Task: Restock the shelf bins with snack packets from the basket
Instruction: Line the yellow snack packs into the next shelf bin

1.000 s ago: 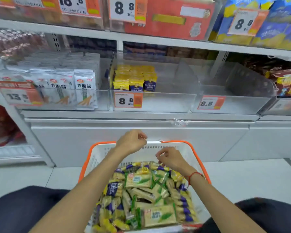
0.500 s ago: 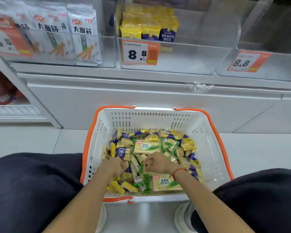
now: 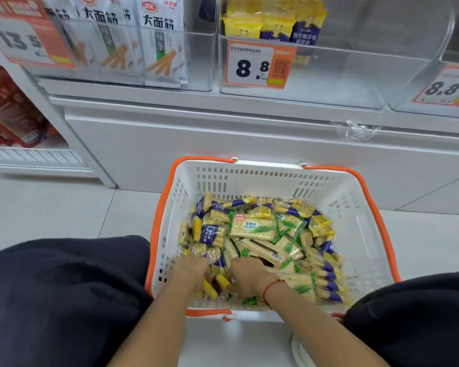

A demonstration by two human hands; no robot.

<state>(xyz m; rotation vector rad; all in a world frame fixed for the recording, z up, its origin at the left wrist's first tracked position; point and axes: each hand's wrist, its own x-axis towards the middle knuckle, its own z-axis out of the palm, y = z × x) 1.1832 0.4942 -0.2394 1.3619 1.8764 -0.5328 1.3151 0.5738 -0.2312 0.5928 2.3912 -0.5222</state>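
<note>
A white basket with an orange rim [image 3: 252, 178] sits on the floor between my knees, holding several snack packets [image 3: 252, 229] in yellow-blue and cream-green wrappers. My left hand [image 3: 194, 268] is dug into the pile at the near left, fingers curled round yellow-blue packets. My right hand [image 3: 247, 274], with a red cord at the wrist, is buried beside it, fingers hidden among the packets. Above stands a clear shelf bin [image 3: 329, 75] tagged 8.8 with a few yellow-blue packets [image 3: 273, 27] at its back.
A bin of white packets [image 3: 154, 41] tagged 13.5 stands at the left. Another clear bin [image 3: 435, 107] tagged 8.8 is at the right. A white cabinet front [image 3: 223, 144] runs below the shelf. My dark-trousered knees [image 3: 64, 287] flank the basket.
A second ago both hands were up at the basket's far rim. They dropped into the pile near me and now dig deeper among the packets; the camera has tilted further down.
</note>
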